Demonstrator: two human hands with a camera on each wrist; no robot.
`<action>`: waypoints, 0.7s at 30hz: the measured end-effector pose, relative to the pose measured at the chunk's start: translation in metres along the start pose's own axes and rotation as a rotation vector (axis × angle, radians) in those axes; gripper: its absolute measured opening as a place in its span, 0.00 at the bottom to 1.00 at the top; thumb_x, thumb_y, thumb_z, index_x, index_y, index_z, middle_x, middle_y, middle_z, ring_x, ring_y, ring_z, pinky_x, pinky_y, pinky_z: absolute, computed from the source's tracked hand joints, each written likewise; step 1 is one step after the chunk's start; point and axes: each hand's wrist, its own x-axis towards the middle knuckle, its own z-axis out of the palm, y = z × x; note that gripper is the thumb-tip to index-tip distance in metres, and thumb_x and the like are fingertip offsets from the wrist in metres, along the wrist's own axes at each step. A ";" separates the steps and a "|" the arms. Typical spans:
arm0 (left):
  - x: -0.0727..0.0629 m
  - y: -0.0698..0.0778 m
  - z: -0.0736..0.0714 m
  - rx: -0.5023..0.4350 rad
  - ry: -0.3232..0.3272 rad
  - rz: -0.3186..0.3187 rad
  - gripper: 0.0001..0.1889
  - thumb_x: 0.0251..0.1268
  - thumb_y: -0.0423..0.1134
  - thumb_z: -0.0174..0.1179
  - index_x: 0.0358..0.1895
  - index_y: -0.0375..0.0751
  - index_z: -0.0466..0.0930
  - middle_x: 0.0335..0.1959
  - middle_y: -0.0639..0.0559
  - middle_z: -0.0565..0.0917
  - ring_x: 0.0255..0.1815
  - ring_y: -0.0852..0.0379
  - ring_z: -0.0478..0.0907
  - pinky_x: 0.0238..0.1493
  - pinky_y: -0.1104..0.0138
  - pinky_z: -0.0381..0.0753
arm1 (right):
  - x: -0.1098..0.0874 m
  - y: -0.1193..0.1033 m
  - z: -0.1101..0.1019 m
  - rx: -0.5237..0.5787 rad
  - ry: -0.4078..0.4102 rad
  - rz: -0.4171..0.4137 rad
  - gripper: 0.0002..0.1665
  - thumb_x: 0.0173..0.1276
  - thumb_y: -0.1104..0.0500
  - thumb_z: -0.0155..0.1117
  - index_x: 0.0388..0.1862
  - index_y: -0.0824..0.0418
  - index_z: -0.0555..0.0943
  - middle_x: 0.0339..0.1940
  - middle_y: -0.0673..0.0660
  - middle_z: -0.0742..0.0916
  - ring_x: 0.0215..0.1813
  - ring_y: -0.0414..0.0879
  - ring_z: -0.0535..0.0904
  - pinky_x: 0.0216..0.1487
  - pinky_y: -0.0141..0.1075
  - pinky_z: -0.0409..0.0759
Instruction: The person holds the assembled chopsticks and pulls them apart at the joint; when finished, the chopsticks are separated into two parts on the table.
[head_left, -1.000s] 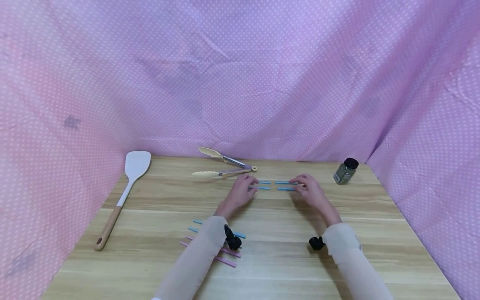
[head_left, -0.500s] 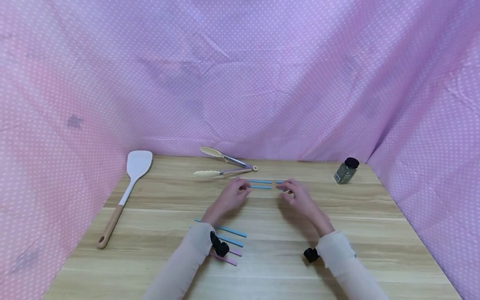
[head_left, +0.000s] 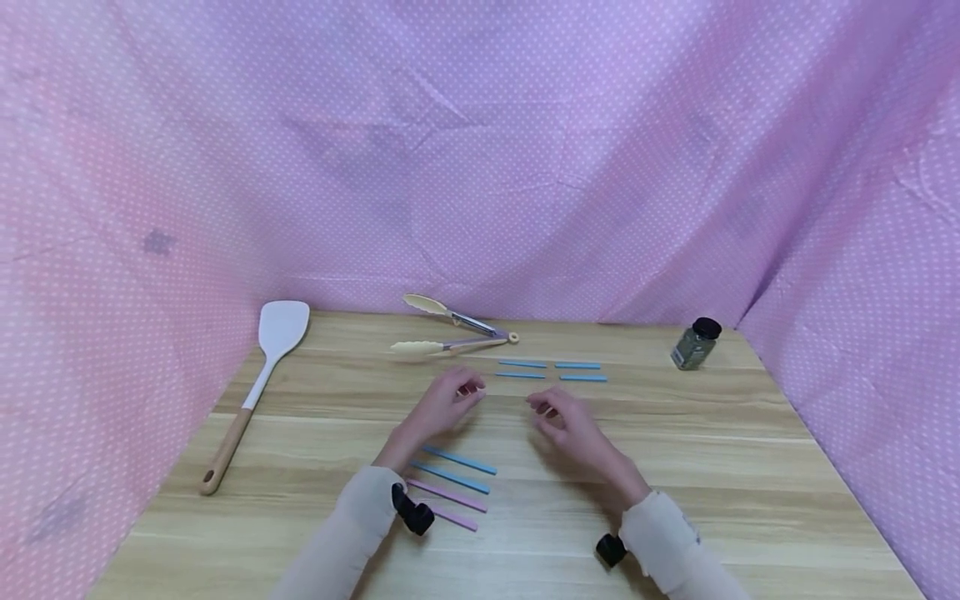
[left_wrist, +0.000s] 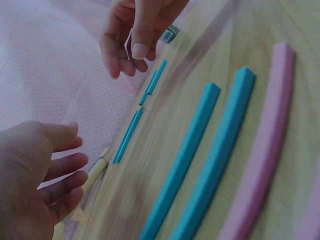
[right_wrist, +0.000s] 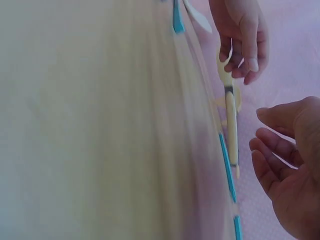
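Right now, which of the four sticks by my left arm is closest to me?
The lower pink stick in the head view. The other pink stick and the blue pair beside it lie farther from you.

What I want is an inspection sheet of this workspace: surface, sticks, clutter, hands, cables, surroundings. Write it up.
Surface: wood-grain table.
Job's things: four far blue sticks lying in two rows of two, a gap between the pairs; two near blue sticks and two pink sticks lying slanted, partly hidden by the left arm in the head view.
Clutter: spatula at left; tongs at the back, arms spread; black-lidded jar at right.
Hands: left hand and right hand loosely bent, holding nothing.
Cables: nothing seen.
Surroundings: pink dotted cloth behind and at both sides.
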 end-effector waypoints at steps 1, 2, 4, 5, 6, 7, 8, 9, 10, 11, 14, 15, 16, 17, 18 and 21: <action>-0.003 -0.001 -0.001 -0.012 -0.004 -0.005 0.09 0.66 0.36 0.59 0.45 0.36 0.81 0.38 0.51 0.80 0.40 0.59 0.76 0.43 0.68 0.78 | -0.002 -0.002 0.002 0.010 -0.007 0.008 0.18 0.65 0.67 0.62 0.54 0.65 0.78 0.46 0.59 0.83 0.47 0.47 0.79 0.50 0.42 0.80; -0.006 -0.002 -0.002 -0.020 -0.008 -0.009 0.09 0.66 0.36 0.59 0.44 0.36 0.81 0.38 0.52 0.80 0.40 0.59 0.76 0.42 0.69 0.78 | -0.004 -0.003 0.005 0.014 -0.017 0.012 0.18 0.65 0.66 0.62 0.54 0.65 0.77 0.47 0.59 0.83 0.48 0.46 0.79 0.50 0.41 0.80; -0.012 -0.003 -0.006 -0.034 -0.018 -0.037 0.08 0.66 0.37 0.60 0.44 0.39 0.82 0.38 0.53 0.80 0.40 0.60 0.76 0.42 0.70 0.78 | -0.007 -0.007 0.010 0.029 -0.039 0.020 0.18 0.66 0.65 0.62 0.56 0.64 0.77 0.47 0.58 0.83 0.48 0.45 0.79 0.50 0.40 0.80; -0.016 -0.004 -0.008 -0.038 -0.023 -0.050 0.08 0.66 0.38 0.60 0.44 0.39 0.82 0.38 0.54 0.80 0.40 0.60 0.76 0.42 0.70 0.78 | -0.008 -0.009 0.012 0.037 -0.047 0.032 0.19 0.66 0.64 0.63 0.56 0.63 0.77 0.48 0.57 0.83 0.48 0.45 0.79 0.50 0.39 0.80; -0.018 -0.005 -0.010 -0.044 -0.029 -0.063 0.09 0.66 0.39 0.60 0.45 0.40 0.82 0.39 0.54 0.80 0.41 0.60 0.76 0.43 0.69 0.78 | -0.009 -0.010 0.014 0.039 -0.051 0.030 0.19 0.66 0.63 0.63 0.56 0.63 0.76 0.48 0.57 0.83 0.48 0.45 0.79 0.50 0.38 0.80; -0.022 -0.005 -0.013 -0.049 -0.037 -0.080 0.09 0.67 0.40 0.59 0.45 0.41 0.82 0.39 0.55 0.80 0.41 0.61 0.76 0.43 0.69 0.78 | -0.011 -0.012 0.016 0.043 -0.055 0.032 0.19 0.66 0.63 0.63 0.56 0.63 0.76 0.48 0.57 0.83 0.49 0.44 0.79 0.51 0.37 0.80; -0.026 -0.007 -0.016 -0.047 -0.042 -0.089 0.10 0.67 0.42 0.59 0.46 0.42 0.81 0.39 0.56 0.80 0.41 0.61 0.76 0.44 0.69 0.77 | -0.012 -0.013 0.017 0.043 -0.056 0.028 0.19 0.66 0.63 0.63 0.56 0.63 0.76 0.48 0.57 0.83 0.49 0.45 0.79 0.51 0.37 0.80; -0.030 -0.008 -0.020 -0.050 -0.047 -0.098 0.10 0.67 0.43 0.59 0.46 0.43 0.81 0.40 0.56 0.80 0.42 0.61 0.76 0.44 0.68 0.77 | -0.013 -0.015 0.019 0.046 -0.054 0.022 0.19 0.66 0.63 0.64 0.56 0.63 0.76 0.48 0.58 0.83 0.49 0.45 0.79 0.51 0.37 0.80; -0.034 -0.010 -0.024 -0.051 -0.051 -0.103 0.11 0.67 0.43 0.59 0.47 0.43 0.81 0.40 0.57 0.81 0.42 0.61 0.76 0.45 0.68 0.77 | -0.014 -0.017 0.020 0.046 -0.049 0.018 0.20 0.65 0.63 0.64 0.56 0.63 0.76 0.48 0.58 0.83 0.49 0.46 0.79 0.51 0.37 0.80; -0.037 -0.013 -0.027 -0.055 -0.054 -0.104 0.12 0.68 0.44 0.58 0.47 0.43 0.81 0.41 0.57 0.81 0.43 0.61 0.76 0.46 0.68 0.77 | -0.015 -0.018 0.021 0.052 -0.045 0.015 0.20 0.65 0.63 0.64 0.56 0.63 0.77 0.48 0.58 0.83 0.49 0.46 0.79 0.50 0.38 0.80; -0.048 -0.021 -0.039 -0.066 -0.064 -0.103 0.12 0.68 0.44 0.58 0.48 0.44 0.80 0.41 0.57 0.81 0.44 0.61 0.77 0.47 0.67 0.78 | -0.017 -0.023 0.024 0.076 -0.039 0.013 0.19 0.65 0.62 0.65 0.54 0.63 0.77 0.47 0.57 0.83 0.48 0.46 0.79 0.50 0.38 0.80; -0.051 -0.023 -0.042 -0.074 -0.068 -0.106 0.12 0.67 0.44 0.59 0.49 0.44 0.80 0.42 0.57 0.82 0.44 0.60 0.77 0.47 0.67 0.78 | -0.017 -0.025 0.025 0.088 -0.042 0.022 0.19 0.65 0.61 0.65 0.54 0.62 0.77 0.47 0.56 0.83 0.48 0.45 0.79 0.50 0.38 0.80; -0.054 -0.026 -0.046 -0.082 -0.072 -0.107 0.12 0.67 0.43 0.59 0.49 0.43 0.80 0.42 0.56 0.82 0.44 0.60 0.78 0.48 0.66 0.78 | -0.018 -0.026 0.026 0.102 -0.047 0.029 0.19 0.65 0.61 0.65 0.54 0.62 0.77 0.47 0.56 0.83 0.48 0.45 0.78 0.50 0.37 0.80; -0.057 -0.028 -0.049 -0.093 -0.076 -0.115 0.12 0.67 0.43 0.59 0.49 0.43 0.80 0.42 0.56 0.82 0.45 0.59 0.78 0.48 0.66 0.78 | -0.018 -0.028 0.028 0.113 -0.052 0.035 0.19 0.65 0.60 0.65 0.54 0.62 0.77 0.47 0.56 0.83 0.48 0.45 0.78 0.50 0.37 0.80; -0.059 -0.030 -0.053 -0.101 -0.080 -0.128 0.12 0.67 0.42 0.59 0.49 0.44 0.80 0.42 0.56 0.82 0.45 0.59 0.77 0.48 0.66 0.78 | -0.019 -0.029 0.029 0.124 -0.060 0.041 0.19 0.65 0.60 0.65 0.54 0.62 0.77 0.46 0.55 0.83 0.48 0.45 0.78 0.50 0.36 0.80; -0.068 -0.037 -0.060 -0.122 -0.087 -0.157 0.12 0.68 0.42 0.58 0.50 0.43 0.80 0.43 0.56 0.82 0.45 0.59 0.77 0.48 0.67 0.77 | -0.021 -0.032 0.034 0.148 -0.085 0.057 0.19 0.66 0.59 0.64 0.54 0.61 0.76 0.46 0.54 0.83 0.48 0.44 0.78 0.50 0.35 0.79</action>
